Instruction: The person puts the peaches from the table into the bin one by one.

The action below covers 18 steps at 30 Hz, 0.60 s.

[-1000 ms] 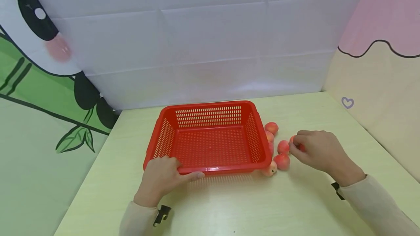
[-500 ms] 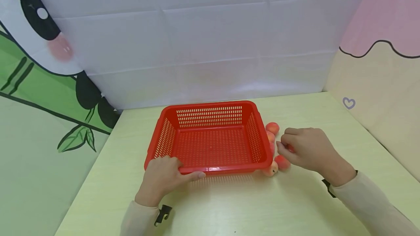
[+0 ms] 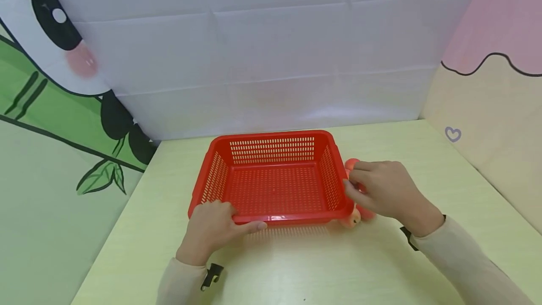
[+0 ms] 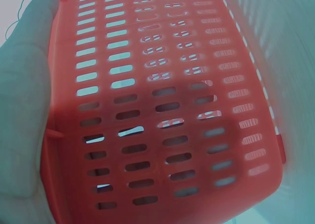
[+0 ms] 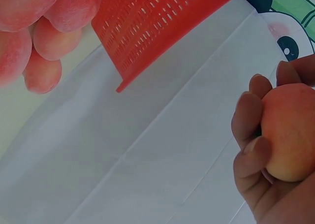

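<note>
A red slatted plastic basket [image 3: 275, 187] sits on the table, its inner floor showing. My left hand [image 3: 207, 229] grips its near rim at the left corner, thumb along the outside; the left wrist view shows the slotted wall [image 4: 162, 106] beside that hand. My right hand [image 3: 381, 189] is just outside the basket's right side with fingers curled round a peach [image 5: 290, 130], which the hand mostly hides in the head view. Several more peaches [image 5: 59, 42] lie against the basket's right wall, partly hidden behind my right hand; one pale peach [image 3: 352, 219] shows at the near corner.
A pale wood-grain table [image 3: 271, 267] extends around the basket. Behind it hangs a white backdrop [image 3: 271, 60], with a printed cartoon panel [image 3: 55, 107] on the left and a pink and cream panel [image 3: 495, 98] on the right.
My right hand has picked up a peach from the right of the pile and moved left and slightly up, to the basket's right rim. The left hand keeps its grip on the basket.
</note>
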Tool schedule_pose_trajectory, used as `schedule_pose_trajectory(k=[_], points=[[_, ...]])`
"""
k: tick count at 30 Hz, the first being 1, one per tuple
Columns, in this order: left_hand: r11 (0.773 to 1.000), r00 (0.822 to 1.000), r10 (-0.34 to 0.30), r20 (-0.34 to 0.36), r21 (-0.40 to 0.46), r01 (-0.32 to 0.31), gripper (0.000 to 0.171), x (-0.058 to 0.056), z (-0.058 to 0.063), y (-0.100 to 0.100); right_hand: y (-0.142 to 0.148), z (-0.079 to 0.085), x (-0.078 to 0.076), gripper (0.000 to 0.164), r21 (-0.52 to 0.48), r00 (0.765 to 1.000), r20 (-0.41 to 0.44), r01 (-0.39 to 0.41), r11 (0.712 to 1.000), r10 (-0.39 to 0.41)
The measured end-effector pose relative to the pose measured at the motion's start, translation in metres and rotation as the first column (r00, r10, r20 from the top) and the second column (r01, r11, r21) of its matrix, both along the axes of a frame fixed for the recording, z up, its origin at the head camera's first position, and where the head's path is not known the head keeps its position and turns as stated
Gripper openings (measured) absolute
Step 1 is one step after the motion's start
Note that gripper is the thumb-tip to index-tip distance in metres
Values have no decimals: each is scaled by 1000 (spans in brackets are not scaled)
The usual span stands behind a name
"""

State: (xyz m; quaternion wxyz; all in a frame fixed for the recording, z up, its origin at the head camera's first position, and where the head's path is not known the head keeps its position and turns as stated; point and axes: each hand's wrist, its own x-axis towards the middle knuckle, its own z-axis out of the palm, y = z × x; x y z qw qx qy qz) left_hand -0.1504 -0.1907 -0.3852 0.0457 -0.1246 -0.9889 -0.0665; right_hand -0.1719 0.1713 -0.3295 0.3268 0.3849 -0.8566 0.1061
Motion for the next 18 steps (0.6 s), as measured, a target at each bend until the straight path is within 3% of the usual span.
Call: schedule_pose_trajectory(k=[18], points=[[1000,1000,-2,13,-17,3,80,-1,0,1,-21,4,-9,38,37,999,32,-19,999,18]])
